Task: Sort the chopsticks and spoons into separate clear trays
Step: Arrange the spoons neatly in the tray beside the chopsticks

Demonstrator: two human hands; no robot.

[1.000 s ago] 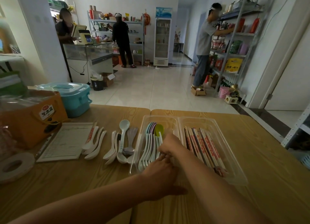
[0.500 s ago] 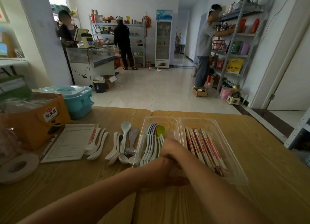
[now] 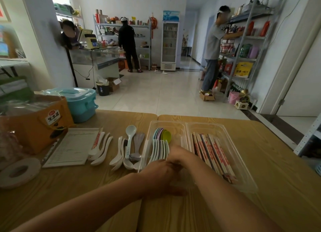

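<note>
a: status of the hands?

b: left hand (image 3: pixel 161 176) and right hand (image 3: pixel 174 154) meet at the near end of the spoon tray (image 3: pixel 150 127), one wrist across the other. the fingers are hidden or blurred, so the grip state of either hand cannot be determined.

a: location of the items?

b: sorted spoons (image 3: pixel 160 148) lie nested on edge in the spoon tray. chopsticks (image 3: pixel 212 153) lie lengthwise in the chopstick tray (image 3: pixel 243 164), which sits just beside the spoon tray. loose spoons (image 3: pixel 129 150) lie on the worktop (image 3: pixel 278 162) left of the trays. one wrapped chopstick pair (image 3: pixel 97 138) rests among further spoons (image 3: pixel 101 149) beside a paper form (image 3: pixel 69 146).

a: hazards?

b: three, by judgement.
- the nested row is tightly packed, and a knock from either hand would likely topple it.
- the spoon tray looks light, and a push on its near wall may slide it into the loose spoons.
- the wrapped chopstick pair lies among spoons and may be swept into the wrong tray.

crossed forearms also hamper any reach to the left.
</note>
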